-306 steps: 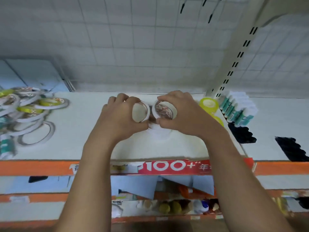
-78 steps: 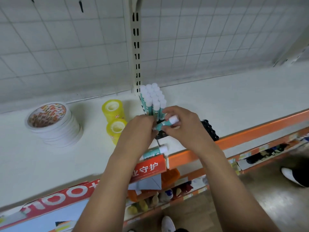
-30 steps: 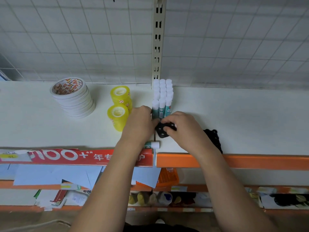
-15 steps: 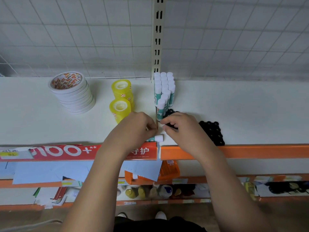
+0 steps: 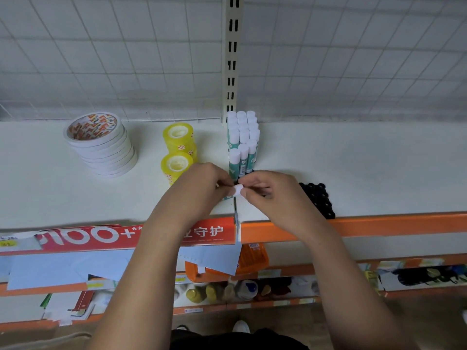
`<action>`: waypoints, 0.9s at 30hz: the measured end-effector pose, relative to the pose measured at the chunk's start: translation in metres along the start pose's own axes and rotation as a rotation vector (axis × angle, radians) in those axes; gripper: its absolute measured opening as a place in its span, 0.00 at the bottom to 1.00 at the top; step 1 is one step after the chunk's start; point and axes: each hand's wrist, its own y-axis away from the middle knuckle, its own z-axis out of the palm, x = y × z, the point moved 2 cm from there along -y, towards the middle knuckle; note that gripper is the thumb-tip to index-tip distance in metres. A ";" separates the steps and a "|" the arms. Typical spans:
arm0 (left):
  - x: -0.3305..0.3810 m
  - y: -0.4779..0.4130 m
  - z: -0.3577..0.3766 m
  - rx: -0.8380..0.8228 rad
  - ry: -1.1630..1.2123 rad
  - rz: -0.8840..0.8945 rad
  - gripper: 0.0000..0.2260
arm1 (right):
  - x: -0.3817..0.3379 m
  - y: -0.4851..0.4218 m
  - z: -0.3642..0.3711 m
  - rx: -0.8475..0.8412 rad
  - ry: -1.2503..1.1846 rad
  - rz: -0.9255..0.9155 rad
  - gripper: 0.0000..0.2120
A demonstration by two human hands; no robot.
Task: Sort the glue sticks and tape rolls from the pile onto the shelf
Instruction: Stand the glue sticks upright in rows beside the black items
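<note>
On the white shelf [image 5: 366,160] a block of upright glue sticks [image 5: 243,137] with white caps and teal bodies stands against the post. Just in front of it my left hand [image 5: 202,190] and my right hand [image 5: 275,195] meet around one glue stick [image 5: 237,191]. My right thumb and fingers pinch its white cap. My left fingers curl over its teal body, which is mostly hidden. A stack of white tape rolls [image 5: 101,145] sits at the left. Two stacks of yellow tape rolls [image 5: 178,140] stand between it and the glue sticks.
A cluster of small black items [image 5: 319,200] lies right of my right hand at the orange shelf edge [image 5: 391,224]. A slotted post [image 5: 232,59] and a wire grid back the shelf. A red label strip [image 5: 101,236] hangs on the front; lower shelves hold bottles and papers.
Both hands have drawn back from the front row of upright sticks toward the shelf edge. The glue stick that lay near the edge now sits between my fingers, white cap showing.
</note>
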 end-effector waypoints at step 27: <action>0.025 -0.017 0.041 0.086 -0.169 -0.010 0.09 | 0.004 -0.023 -0.035 0.424 -0.125 -0.096 0.06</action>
